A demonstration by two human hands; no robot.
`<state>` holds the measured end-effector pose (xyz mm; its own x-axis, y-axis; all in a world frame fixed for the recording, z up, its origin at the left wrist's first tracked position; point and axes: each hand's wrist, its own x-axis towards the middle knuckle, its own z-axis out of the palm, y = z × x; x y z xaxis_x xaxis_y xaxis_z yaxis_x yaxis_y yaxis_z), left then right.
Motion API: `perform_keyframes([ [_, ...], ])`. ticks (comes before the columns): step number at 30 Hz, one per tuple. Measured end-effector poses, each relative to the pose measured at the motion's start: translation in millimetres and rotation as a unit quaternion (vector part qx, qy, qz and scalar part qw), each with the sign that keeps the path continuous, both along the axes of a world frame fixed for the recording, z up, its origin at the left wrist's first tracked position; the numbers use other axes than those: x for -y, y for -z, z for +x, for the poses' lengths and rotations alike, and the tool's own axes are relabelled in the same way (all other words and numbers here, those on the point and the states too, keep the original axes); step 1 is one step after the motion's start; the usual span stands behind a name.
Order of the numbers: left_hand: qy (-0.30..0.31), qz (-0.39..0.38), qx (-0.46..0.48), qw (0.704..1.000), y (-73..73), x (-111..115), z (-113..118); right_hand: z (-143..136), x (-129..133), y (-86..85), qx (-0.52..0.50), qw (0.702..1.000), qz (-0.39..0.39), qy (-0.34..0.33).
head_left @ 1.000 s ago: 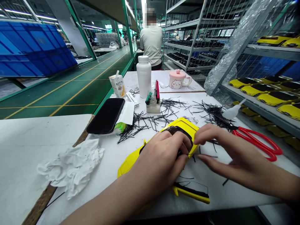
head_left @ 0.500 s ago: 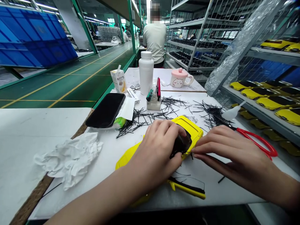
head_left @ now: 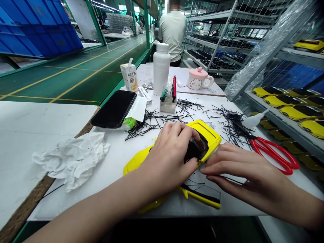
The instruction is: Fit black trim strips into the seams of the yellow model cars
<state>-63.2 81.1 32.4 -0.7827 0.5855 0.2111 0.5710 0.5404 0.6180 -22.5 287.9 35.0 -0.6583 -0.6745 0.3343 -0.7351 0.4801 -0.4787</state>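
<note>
A yellow toy car body (head_left: 205, 130) with dark windows lies tilted on the white table. My left hand (head_left: 172, 152) is wrapped over its roof, thumb at the side. Close to the car's right edge is my right hand (head_left: 233, 168), fingers pinched together on a thin black strip (head_left: 234, 181). Near the table's front edge an open yellow door (head_left: 202, 199) with black trim and a clear window sticks out from the car. Parts of the body are hidden under my left hand and forearm.
Red-handled scissors (head_left: 275, 153) lie right, by black strips (head_left: 230, 121) and a dropper bottle (head_left: 253, 120). Behind stand a white bottle (head_left: 161, 69), lidded mug (head_left: 198, 80) and tool holder (head_left: 168, 106). Left are a phone (head_left: 114, 108) and crumpled tissue (head_left: 76, 158). A person (head_left: 172, 33) sits beyond.
The view has shifted slightly. My right hand's fingertips have moved a little down and left beside the car's edge. My left hand keeps its hold on the car.
</note>
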Motion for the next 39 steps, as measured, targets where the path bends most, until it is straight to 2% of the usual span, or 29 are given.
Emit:
perform_keyframes([
  [4, -0.020, -0.004, 0.004, 1.000, 0.6, -1.6, 1.7, -3.4, 0.7, 1.8, 0.009, 1.000, -0.006, -0.018],
  [7, -0.012, 0.023, 0.030, 0.999, -1.3, 0.6, -0.7, -8.5, -0.1, 6.1, 0.025, 0.999, 0.001, -0.021],
  [9, -0.012, 0.066, 0.072, 0.995, -4.5, 3.1, -4.5, -11.5, -1.0, 9.0, 0.029, 0.999, 0.008, -0.024],
  [13, -0.080, 0.176, 0.155, 0.969, -10.7, 6.8, -12.4, -12.9, 0.5, 12.3, 0.041, 0.998, 0.034, -0.022],
  [18, -0.112, 0.243, 0.219, 0.938, -10.9, 6.5, -15.2, -7.0, 6.3, 19.0, 0.021, 1.000, 0.006, 0.003],
  [22, -0.118, 0.265, 0.248, 0.924, -10.7, 4.9, -14.5, 0.4, 7.1, 30.6, 0.041, 0.999, 0.011, 0.019],
  [26, -0.111, 0.273, 0.240, 0.925, -10.6, 4.0, -14.4, 4.3, 6.1, 38.7, 0.055, 0.998, 0.021, 0.021],
  [39, -0.114, 0.280, 0.231, 0.925, -10.4, 3.8, -13.9, 2.5, 8.9, 39.6, -0.002, 0.999, 0.036, 0.003],
])
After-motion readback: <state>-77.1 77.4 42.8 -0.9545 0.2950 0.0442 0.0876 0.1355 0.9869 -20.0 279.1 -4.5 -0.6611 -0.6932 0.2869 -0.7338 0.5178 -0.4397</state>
